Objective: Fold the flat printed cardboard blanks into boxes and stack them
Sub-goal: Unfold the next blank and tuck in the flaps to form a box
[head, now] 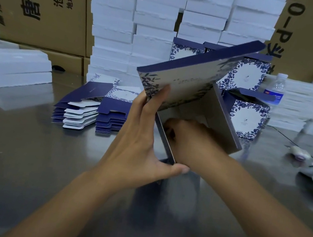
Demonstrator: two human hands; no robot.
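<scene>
The left hand (140,136) spans the near edge of the half-folded box (195,77), with a flat grip: fingers straight, thumb under the lower corner. The right hand (188,136) reaches inside, its grip hidden. Bench (20,157) surface shows in front of the box. Flat blanks (90,111) lie to its left and folded boxes (245,116) just behind it.

Steel table (10,156) bears flat blanks (82,110); folded boxes (249,117); foam trays (15,67); bottle (276,88).
</scene>
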